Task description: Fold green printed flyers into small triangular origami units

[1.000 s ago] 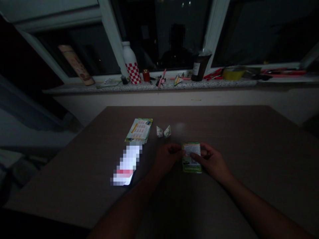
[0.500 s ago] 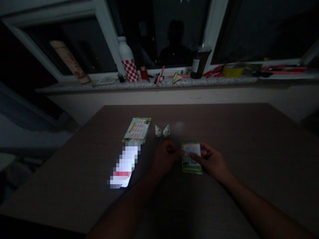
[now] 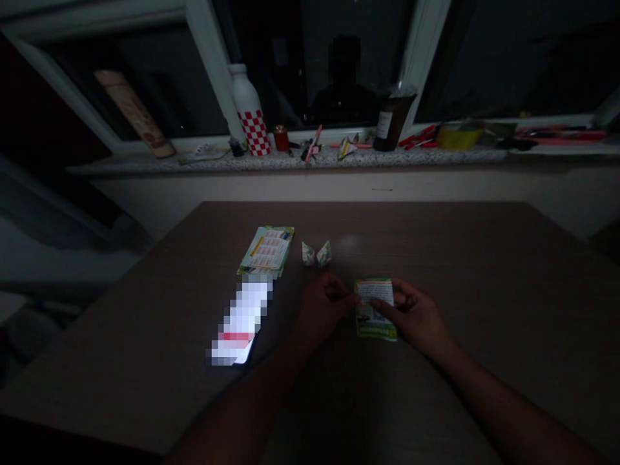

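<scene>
A small printed sheet of paper [image 3: 376,330], white and green with lines of text, is held between my two hands over the table. My left hand [image 3: 323,303] pinches its left edge with thumb and fingertips. From the right side my right hand [image 3: 419,316] grips it, thumb on the printed face and fingers behind. Just beyond my left hand stand two small folded paper pieces [image 3: 309,254], pointed and side by side. A stack of printed leaflets [image 3: 265,250] lies on the table to their left. The dim light hides fine detail of the paper.
A lit phone [image 3: 239,323] lies left of my left forearm on the brown table [image 3: 460,245]. Along the granite windowsill [image 3: 290,163] stand a white bottle with red checks [image 3: 252,123], a small reddish jar [image 3: 280,138], a dark bag [image 3: 389,123] and a leaning tan cylinder [image 3: 135,115].
The paper has shifted very slightly to the right in view, with both hands keeping their hold. The camera view has tilted a little. Everything else on the table stays in place.
</scene>
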A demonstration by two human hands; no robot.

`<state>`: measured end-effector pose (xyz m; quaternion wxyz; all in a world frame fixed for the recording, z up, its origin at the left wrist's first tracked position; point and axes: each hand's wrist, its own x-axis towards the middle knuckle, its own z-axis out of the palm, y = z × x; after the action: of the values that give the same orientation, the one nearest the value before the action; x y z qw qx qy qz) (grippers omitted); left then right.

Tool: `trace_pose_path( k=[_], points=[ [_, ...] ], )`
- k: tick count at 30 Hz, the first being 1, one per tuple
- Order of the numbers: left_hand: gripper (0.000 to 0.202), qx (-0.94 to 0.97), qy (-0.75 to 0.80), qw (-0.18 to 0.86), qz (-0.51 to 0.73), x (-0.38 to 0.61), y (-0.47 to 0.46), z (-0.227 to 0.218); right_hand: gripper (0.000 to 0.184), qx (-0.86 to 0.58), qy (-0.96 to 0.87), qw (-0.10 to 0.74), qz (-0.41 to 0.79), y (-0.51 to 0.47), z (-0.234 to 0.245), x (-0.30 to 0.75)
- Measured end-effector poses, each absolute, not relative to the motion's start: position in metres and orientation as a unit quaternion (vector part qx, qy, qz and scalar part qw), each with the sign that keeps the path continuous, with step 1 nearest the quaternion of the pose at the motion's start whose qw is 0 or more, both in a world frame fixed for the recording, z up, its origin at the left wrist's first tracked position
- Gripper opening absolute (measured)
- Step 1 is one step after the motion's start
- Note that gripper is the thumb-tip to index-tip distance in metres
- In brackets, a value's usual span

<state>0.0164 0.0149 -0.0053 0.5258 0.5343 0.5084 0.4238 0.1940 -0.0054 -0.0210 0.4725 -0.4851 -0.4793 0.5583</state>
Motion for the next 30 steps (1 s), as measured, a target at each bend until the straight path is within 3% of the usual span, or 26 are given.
trace_pose_path(
  k=[30],
  points=[
    [0.026, 0.536, 0.508, 0.523, 0.425, 0.0175, 0.0161, -0.0081, 0.037, -0.492, -0.494, 0.464, 0.547, -0.0037, -0.0254, 0.1963]
  ],
)
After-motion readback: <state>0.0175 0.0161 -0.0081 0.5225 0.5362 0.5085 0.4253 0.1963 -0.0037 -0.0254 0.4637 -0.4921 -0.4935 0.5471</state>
